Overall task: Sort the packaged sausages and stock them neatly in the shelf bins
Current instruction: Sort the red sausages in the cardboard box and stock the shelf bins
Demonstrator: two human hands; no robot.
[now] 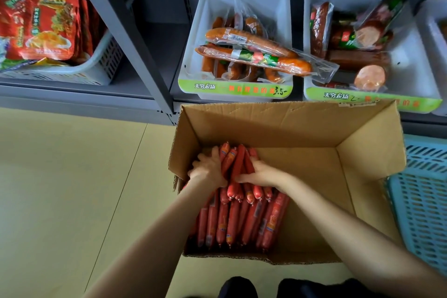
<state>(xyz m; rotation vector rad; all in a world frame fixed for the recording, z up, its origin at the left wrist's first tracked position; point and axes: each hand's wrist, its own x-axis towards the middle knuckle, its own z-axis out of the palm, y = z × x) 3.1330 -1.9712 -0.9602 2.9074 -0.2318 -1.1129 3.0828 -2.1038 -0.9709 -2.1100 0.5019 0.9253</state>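
So you've got both hands down in the cardboard box (362, 176) on the floor, working the same bunch of red sausages (238, 164) at the far left end of it. Your left hand (209, 169) has its grip curled around the left side of the bunch, and your right hand (262, 173) wraps the right side, so the sticks are squeezed between your two palms with their tips poking out toward the shelf. Under and in front of that bunch there's a whole layer of more red sausages (242, 220) lying side by side along the left half of the box, while the right half shows bare cardboard bottom. Straight ahead on the low shelf (72, 94), the white bin (278, 7) right behind the box has long orange sausages in clear packs (254, 55) lying across it, one pack sticking over its right rim. Just beside it on the right, a second white bin (416, 60) holds darker, fatter sausages (358, 58), a couple showing cut-looking round ends. Off to the left, a white basket (106, 60) is stuffed with red snack bags (46, 22). A blue basket (425, 196) sits right next to the box's right side.
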